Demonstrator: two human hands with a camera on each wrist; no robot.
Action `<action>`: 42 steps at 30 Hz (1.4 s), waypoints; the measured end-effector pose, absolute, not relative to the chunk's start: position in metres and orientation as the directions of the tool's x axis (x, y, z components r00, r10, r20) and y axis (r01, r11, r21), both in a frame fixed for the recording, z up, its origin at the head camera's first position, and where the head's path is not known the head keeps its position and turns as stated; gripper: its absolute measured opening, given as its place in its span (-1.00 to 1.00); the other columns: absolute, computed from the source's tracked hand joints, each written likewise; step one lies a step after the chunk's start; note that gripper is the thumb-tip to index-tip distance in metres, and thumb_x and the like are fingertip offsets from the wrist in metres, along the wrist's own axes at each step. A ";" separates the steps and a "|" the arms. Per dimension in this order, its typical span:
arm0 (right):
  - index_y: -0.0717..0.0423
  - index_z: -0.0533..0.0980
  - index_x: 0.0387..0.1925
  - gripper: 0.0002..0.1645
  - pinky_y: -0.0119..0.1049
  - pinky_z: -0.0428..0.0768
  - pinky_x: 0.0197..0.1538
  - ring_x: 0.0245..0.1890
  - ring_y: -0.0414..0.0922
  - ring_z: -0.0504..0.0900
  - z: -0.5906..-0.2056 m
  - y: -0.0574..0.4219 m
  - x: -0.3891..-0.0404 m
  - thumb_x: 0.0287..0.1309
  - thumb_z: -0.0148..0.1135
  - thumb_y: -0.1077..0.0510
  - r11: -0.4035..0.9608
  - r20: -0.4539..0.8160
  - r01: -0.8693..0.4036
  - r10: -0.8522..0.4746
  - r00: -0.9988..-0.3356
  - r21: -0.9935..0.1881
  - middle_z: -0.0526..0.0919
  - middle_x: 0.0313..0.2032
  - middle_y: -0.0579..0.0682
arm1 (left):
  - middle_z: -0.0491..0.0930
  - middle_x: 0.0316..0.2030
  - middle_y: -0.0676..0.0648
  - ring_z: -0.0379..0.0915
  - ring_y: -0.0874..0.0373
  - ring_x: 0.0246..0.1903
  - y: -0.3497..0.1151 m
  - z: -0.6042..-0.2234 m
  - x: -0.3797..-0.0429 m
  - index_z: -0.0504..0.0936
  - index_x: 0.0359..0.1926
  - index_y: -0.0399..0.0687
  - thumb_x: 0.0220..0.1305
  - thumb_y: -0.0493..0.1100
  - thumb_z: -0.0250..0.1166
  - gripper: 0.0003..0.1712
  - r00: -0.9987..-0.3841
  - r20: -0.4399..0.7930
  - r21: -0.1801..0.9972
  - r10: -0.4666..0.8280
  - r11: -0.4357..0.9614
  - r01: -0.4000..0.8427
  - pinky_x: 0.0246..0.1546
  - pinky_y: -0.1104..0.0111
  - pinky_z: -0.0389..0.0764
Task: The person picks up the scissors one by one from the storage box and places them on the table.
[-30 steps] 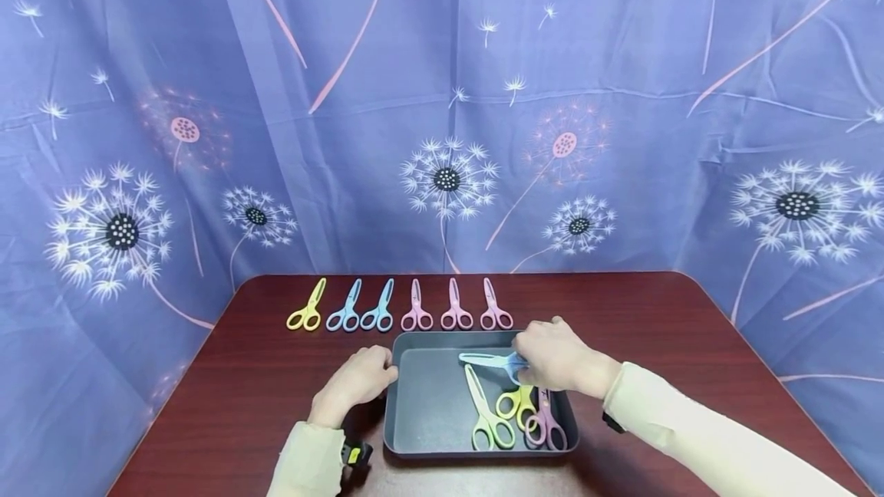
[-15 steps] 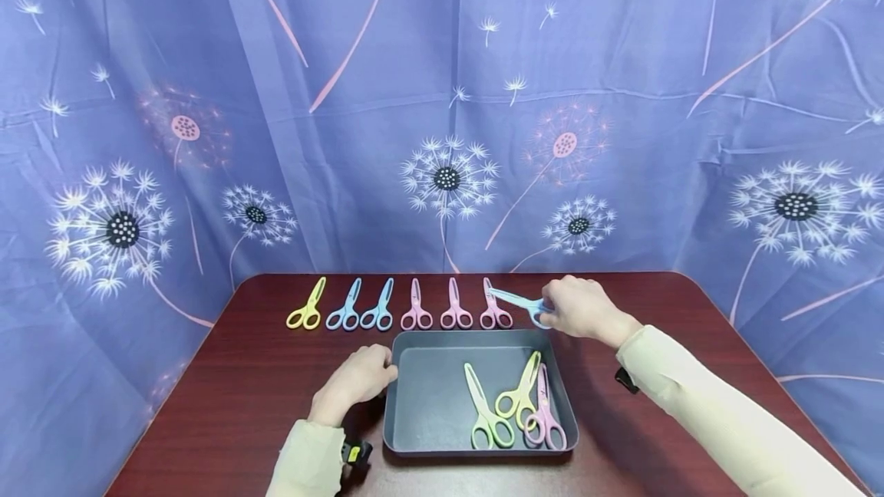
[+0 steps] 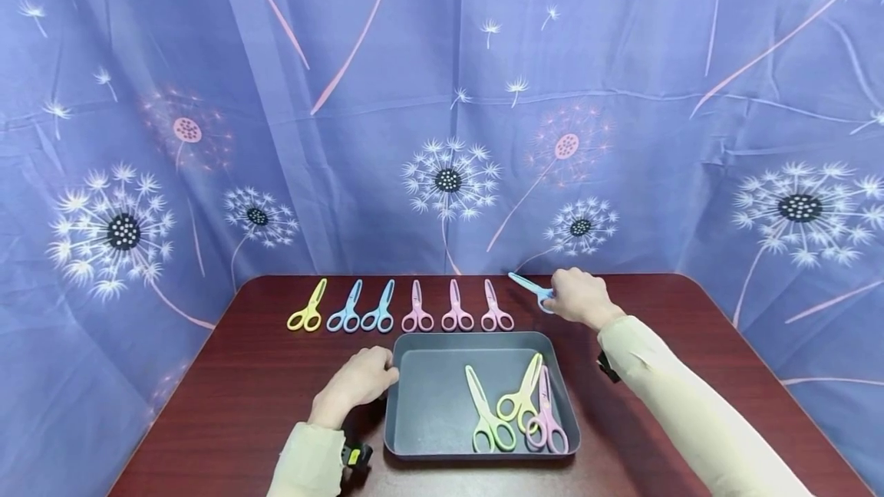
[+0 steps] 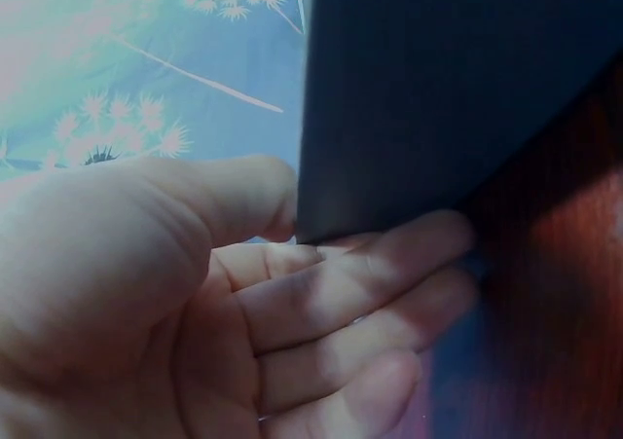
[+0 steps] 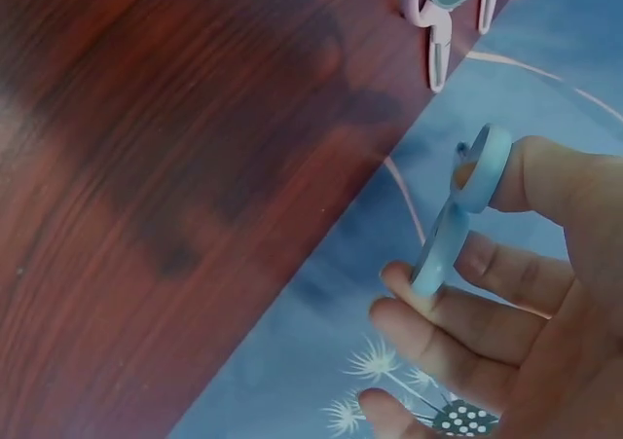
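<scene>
My right hand (image 3: 582, 297) pinches a pair of blue scissors (image 3: 530, 287) by the handle loops, over the back of the table, right of a row of scissors. Its blades point left and away in the head view. Closer in, the right wrist view shows the blue handle loops (image 5: 484, 169) between thumb and fingers. My left hand (image 3: 357, 382) holds the left rim of a dark grey tray (image 3: 435, 339), thumb at the rim and fingers against the outer wall (image 4: 419, 98). In the tray lie green scissors (image 3: 494, 428), yellow scissors (image 3: 509, 405) and pink scissors (image 3: 545, 413).
Along the table's back edge stand in line yellow scissors (image 3: 311, 307), two blue pairs, one being these blue scissors (image 3: 345, 309), and three pink pairs, the rightmost pink scissors (image 3: 492, 305) nearest my right hand. A patterned blue curtain (image 3: 359, 205) hangs behind the dark red table (image 3: 276, 397).
My right hand has lifted the blue scissors out of the tray and carried them up to the back, right of the row. The left hand has stayed at the tray's rim.
</scene>
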State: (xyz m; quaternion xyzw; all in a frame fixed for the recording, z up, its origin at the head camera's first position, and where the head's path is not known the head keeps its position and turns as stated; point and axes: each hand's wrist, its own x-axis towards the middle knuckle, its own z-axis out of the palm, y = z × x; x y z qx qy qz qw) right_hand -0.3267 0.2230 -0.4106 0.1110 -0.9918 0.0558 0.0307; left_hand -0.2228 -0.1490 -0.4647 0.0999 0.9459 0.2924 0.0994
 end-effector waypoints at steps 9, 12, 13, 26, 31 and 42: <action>0.04 0.38 -0.66 -0.64 0.13 0.47 -0.36 -0.46 0.06 0.53 -0.423 0.220 -0.340 -0.03 0.33 -0.03 0.987 -0.012 -0.093 -0.096 -0.995 -0.129 0.49 -0.55 0.04 | 0.39 -0.75 -0.01 0.33 0.14 -0.74 -0.149 -0.465 -0.222 0.40 -0.62 -0.08 0.25 -0.24 0.17 -0.71 -0.961 -0.130 0.569 0.244 0.812 0.129 -0.67 0.32 0.27; 0.08 0.42 -0.61 -0.69 0.20 0.45 -0.29 -0.40 0.10 0.55 -0.428 0.219 -0.343 -0.03 0.31 -0.01 0.988 -0.044 -0.051 -0.058 -0.997 -0.147 0.52 -0.50 0.08 | 0.40 -0.74 -0.01 0.34 0.14 -0.73 -0.148 -0.465 -0.221 0.40 -0.62 -0.08 0.24 -0.24 0.16 -0.71 -0.960 -0.134 0.574 0.247 0.809 0.129 -0.66 0.32 0.29; 0.09 0.43 -0.60 -0.70 0.21 0.45 -0.27 -0.38 0.10 0.55 -0.430 0.219 -0.344 -0.04 0.31 0.00 0.988 -0.053 -0.040 -0.048 -0.997 -0.149 0.52 -0.49 0.08 | 0.40 -0.74 -0.01 0.35 0.13 -0.73 -0.148 -0.465 -0.221 0.40 -0.62 -0.08 0.25 -0.24 0.16 -0.71 -0.959 -0.136 0.575 0.249 0.808 0.128 -0.66 0.32 0.29; 0.09 0.46 -0.55 -0.67 0.28 0.43 -0.17 -0.25 0.19 0.58 -0.441 0.212 -0.345 -0.05 0.33 -0.05 0.986 -0.122 0.009 -0.012 -0.992 -0.168 0.57 -0.37 0.15 | 0.40 -0.74 -0.01 0.34 0.14 -0.73 -0.148 -0.466 -0.221 0.39 -0.63 -0.07 0.25 -0.25 0.16 -0.71 -0.959 -0.130 0.583 0.251 0.802 0.131 -0.65 0.32 0.27; 0.09 0.46 -0.55 -0.66 0.31 0.41 -0.14 -0.23 0.21 0.59 -0.446 0.209 -0.343 -0.08 0.35 -0.06 0.987 -0.131 0.009 -0.013 -0.991 -0.161 0.58 -0.37 0.15 | 0.39 -0.74 -0.01 0.34 0.14 -0.73 -0.149 -0.466 -0.221 0.38 -0.63 -0.07 0.25 -0.25 0.16 -0.70 -0.959 -0.130 0.580 0.251 0.804 0.132 -0.65 0.32 0.27; 0.09 0.50 -0.55 -0.61 0.25 0.41 -0.17 -0.29 0.12 0.56 -0.450 0.201 -0.344 -0.12 0.41 -0.12 0.990 -0.165 0.022 -0.002 -0.986 -0.140 0.59 -0.37 0.13 | 0.42 -0.73 0.00 0.37 0.14 -0.71 -0.147 -0.464 -0.221 0.41 -0.61 -0.07 0.25 -0.23 0.17 -0.72 -0.961 -0.130 0.561 0.246 0.817 0.134 -0.63 0.31 0.30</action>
